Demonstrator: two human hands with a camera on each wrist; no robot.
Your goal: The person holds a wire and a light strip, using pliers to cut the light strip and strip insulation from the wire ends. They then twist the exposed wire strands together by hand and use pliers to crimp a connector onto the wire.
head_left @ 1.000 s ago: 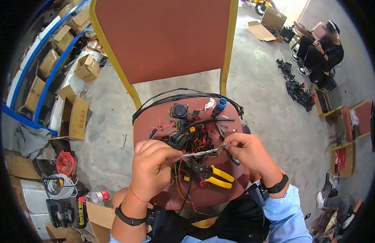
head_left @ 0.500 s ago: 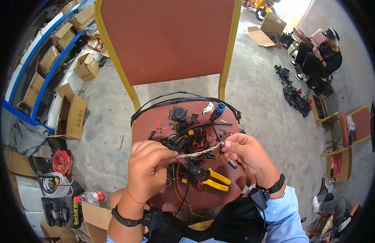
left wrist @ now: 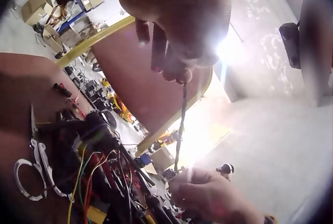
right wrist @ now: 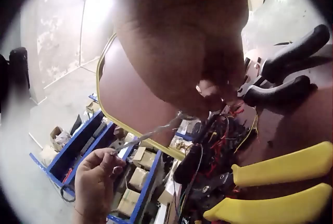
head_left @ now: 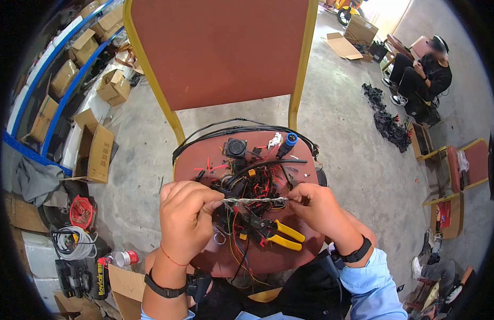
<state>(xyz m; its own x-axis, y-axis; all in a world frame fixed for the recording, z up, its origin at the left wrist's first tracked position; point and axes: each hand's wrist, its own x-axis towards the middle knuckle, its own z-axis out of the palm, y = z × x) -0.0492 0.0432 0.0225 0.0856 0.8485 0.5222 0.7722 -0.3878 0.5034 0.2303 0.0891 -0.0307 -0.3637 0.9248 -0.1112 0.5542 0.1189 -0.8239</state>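
A twisted silvery-grey strand of wire (head_left: 256,200) stretches nearly level between the two hands, above the chair seat. My left hand (head_left: 187,213) pinches one end between thumb and fingertips. At the other end, my right hand (head_left: 319,208) pinches it with fingers bent. Beneath lies a tangle of black, red and coloured wires (head_left: 255,184). Wire strippers with yellow handles (head_left: 288,234) rest on the near side of the pile. Black-handled pliers (right wrist: 291,67) show beside the right hand in the right wrist view. Scissors (left wrist: 39,169) with metal loops appear in the left wrist view.
The red chair seat (head_left: 204,261) bears a blue-tipped connector (head_left: 287,144), a black square part (head_left: 236,148) and a bundle of black cable (head_left: 215,130). The chair's backrest (head_left: 220,53) rises beyond. Cartons (head_left: 95,152) and shelving flank the left; a person (head_left: 431,69) sits far right.
Both hands have shifted left, and the wire, slanted up to the right before, is now straight and nearly level. The right hand's fingers have turned back downward round its end.
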